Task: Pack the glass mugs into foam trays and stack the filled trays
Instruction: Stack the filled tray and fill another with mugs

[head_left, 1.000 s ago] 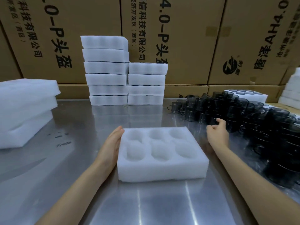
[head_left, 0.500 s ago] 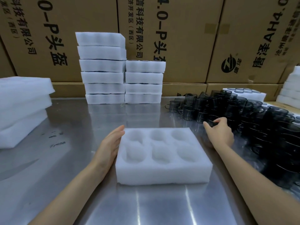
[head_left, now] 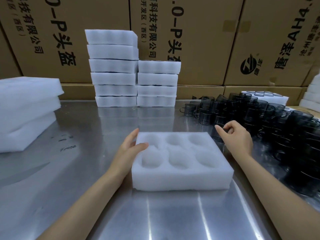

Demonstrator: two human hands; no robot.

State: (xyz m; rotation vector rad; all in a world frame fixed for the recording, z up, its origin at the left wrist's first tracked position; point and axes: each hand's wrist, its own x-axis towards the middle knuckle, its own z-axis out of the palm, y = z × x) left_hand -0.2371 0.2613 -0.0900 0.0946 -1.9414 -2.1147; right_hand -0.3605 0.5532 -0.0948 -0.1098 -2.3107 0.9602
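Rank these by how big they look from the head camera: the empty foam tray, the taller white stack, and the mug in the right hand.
1. Empty foam tray and taller white stack: alike in the picture; the tray is nearer, so unsure.
2. Mug gripped by right hand: smallest.

A stainless-steel table [head_left: 72,187] bearing an empty six-cavity foam tray [head_left: 180,177], two stacks of foam trays [head_left: 135,94], loose foam sheets [head_left: 26,115] and smoked-glass mugs [head_left: 285,129].

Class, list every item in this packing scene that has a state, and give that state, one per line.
foam tray: flat on table, all six pockets empty
left hand: steadying the tray's left edge
right hand: gripping a glass mug
loose mugs: upright, unpacked
taller stack: six trays
shorter stack: four trays
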